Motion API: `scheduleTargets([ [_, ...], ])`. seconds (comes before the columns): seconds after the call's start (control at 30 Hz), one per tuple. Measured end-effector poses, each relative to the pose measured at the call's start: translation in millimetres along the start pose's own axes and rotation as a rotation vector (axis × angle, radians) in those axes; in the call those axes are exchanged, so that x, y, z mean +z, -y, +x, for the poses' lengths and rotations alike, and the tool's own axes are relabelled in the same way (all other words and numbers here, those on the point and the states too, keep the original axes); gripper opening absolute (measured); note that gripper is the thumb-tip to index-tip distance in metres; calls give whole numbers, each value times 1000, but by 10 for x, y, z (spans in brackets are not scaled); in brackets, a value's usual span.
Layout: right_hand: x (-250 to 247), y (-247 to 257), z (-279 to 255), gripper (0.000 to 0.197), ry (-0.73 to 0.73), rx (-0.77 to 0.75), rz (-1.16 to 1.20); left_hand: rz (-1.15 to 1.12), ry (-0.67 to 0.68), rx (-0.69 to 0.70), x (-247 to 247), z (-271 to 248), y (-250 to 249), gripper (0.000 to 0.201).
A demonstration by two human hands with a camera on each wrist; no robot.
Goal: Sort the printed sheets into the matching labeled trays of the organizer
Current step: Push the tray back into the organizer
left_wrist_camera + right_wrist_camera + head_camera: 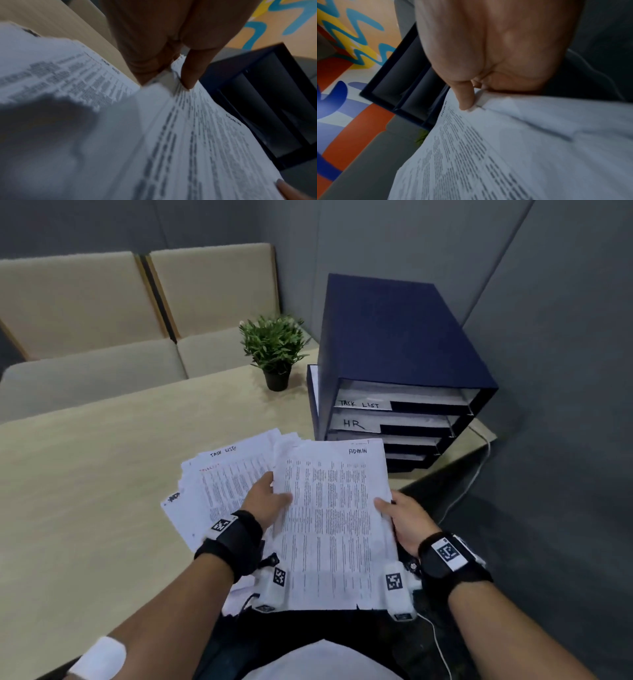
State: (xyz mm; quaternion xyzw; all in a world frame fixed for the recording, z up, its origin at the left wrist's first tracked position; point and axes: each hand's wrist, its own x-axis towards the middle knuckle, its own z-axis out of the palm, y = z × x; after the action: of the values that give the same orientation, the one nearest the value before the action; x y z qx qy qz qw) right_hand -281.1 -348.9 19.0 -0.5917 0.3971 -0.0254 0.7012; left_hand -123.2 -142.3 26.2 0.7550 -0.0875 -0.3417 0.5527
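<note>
Bench [85, 474] stretches pale across the left of my head view, with cushioned seats [102, 320] beyond its far edge. Right of that, near me, lies a loose pile [219, 474] of printed sheets, fanned out untidily; its top page is hand-marked TASK LIST. My left hand [265, 501] sits at the pile's right side, thumb on top of the ADMIN sheet [335, 508] and fingers under it, so that grip is pinching the sheet's left edge. The left wrist view bears this out: a fingertip [188, 79] presses down on the paper. The ADMIN sheet is held up off the pile, between my hands, just near of the organizer. My right hand [406, 522] pinches its right edge, thumb [465, 97] on top in the right wrist view. I cannot tell whether one sheet or several are in that hold.

Far of the sheets stands a small potted plant [274, 350], and right of it the dark blue organizer [394, 354], its trays facing me. The top tray [363, 404] is labelled TASK LIST, the next HR [354, 424]; the lower labels are hidden behind the raised sheet. Some paper already shows in the upper trays, so I judge sorting is under way, yet the pile is thick and most remains. This sheet is not yet filed; I would expect its tray to be one of the lower ones.
</note>
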Motion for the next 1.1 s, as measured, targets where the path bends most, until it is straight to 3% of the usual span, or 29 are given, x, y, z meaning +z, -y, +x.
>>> scheduleTargets([
  [0.23,-636,19,83,14,-171,54,13,78,66,-38,662,160,-168,33],
  [0.6,-1088,470,483,18,-117,-29,215,14,39,-36,1068,307,-364,31],
  [0.77,-1136,543,593,14,-2,-21,208,-56,-155,15,1168,451,-470,28],
  [0.87,-1234,500,619,29,147,68,75,-133,-245,17,1245,529,-571,28],
  [0.97,-1277,509,720,29,94,38,84,-171,-267,8,1319,545,-618,26],
  [1.1,-1206,576,849,24,29,-16,210,-185,-161,-54,1373,498,-594,32],
])
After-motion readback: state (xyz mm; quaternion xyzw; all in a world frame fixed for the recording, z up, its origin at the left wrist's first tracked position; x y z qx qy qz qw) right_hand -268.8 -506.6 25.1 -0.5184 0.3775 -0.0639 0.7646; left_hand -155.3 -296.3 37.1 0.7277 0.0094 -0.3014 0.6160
